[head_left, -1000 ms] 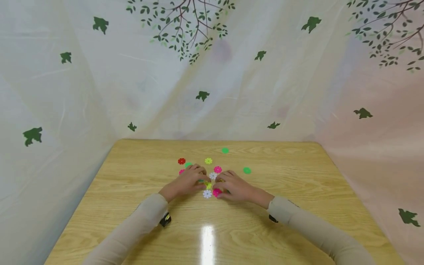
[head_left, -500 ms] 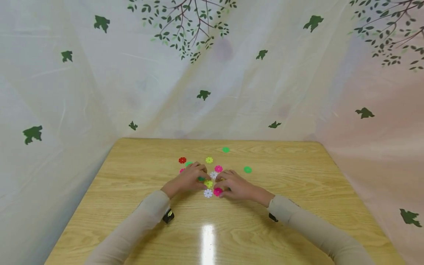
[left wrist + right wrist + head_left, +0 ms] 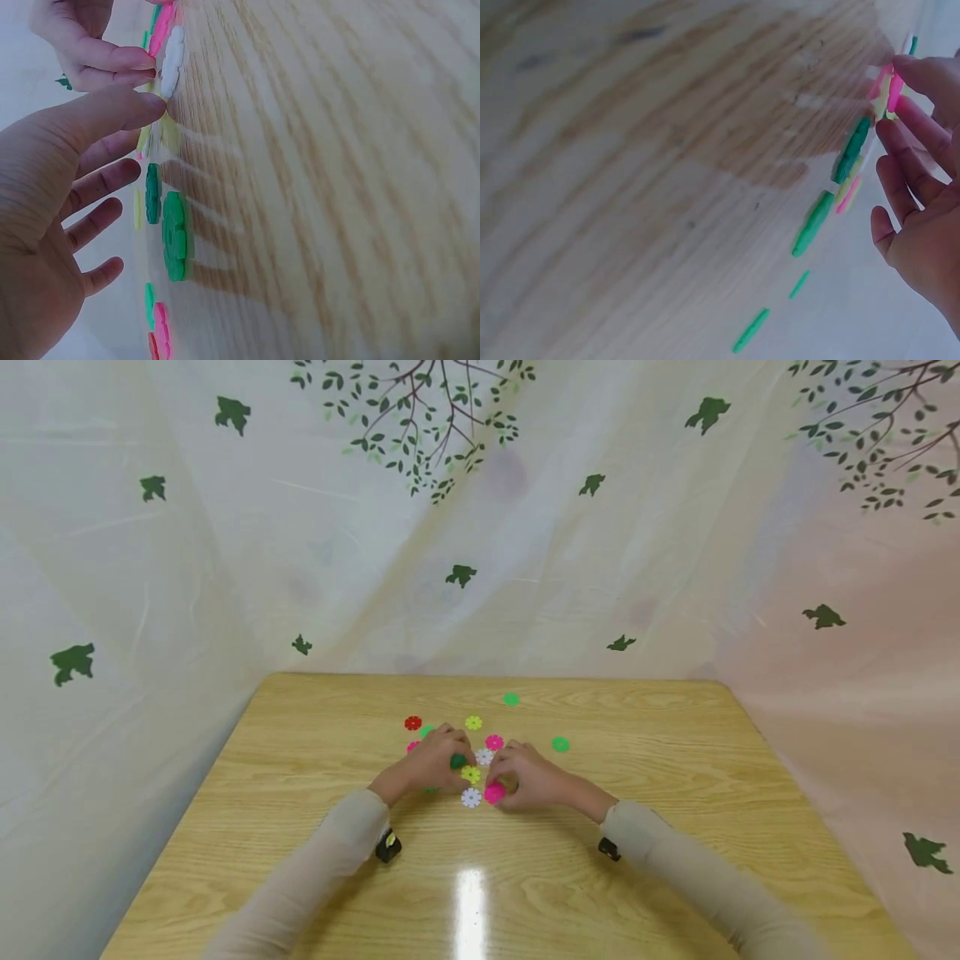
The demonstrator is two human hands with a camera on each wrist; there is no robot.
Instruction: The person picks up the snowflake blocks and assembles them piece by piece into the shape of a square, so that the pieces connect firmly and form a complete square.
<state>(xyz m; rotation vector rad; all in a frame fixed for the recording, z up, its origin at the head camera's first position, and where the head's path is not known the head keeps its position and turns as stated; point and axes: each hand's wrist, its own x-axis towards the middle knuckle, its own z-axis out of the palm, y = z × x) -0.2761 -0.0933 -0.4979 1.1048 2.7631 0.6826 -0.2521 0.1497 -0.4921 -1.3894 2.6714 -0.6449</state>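
Observation:
My left hand [image 3: 431, 760] has its thumb and index finger at opposite sides of a yellow flower-shaped plastic disc [image 3: 470, 774], pinching it low at the table. Its other fingers are spread above a dark green disc [image 3: 153, 193] and a brighter green one [image 3: 175, 236]. A pink flower disc [image 3: 494, 792] is between the thumb and index finger of my right hand [image 3: 528, 778]; it looks tilted. Just in front lies a white flower disc [image 3: 471, 797], with another white disc [image 3: 484, 757] beyond the fingertips. In the right wrist view, green discs [image 3: 852, 150] lie beside the right fingers.
Farther back on the wooden table [image 3: 637, 727] lie a red disc [image 3: 413, 723], a yellow disc [image 3: 474, 722], a pink disc [image 3: 494, 742] and green discs [image 3: 512, 699], one at the right [image 3: 561, 744]. A printed cloth [image 3: 360, 577] hangs behind the table.
My right fingers have drawn closer together on the pink disc, which has tilted up. The left hand has shifted slightly to the right, showing more of the dark green disc. Outer discs stay put.

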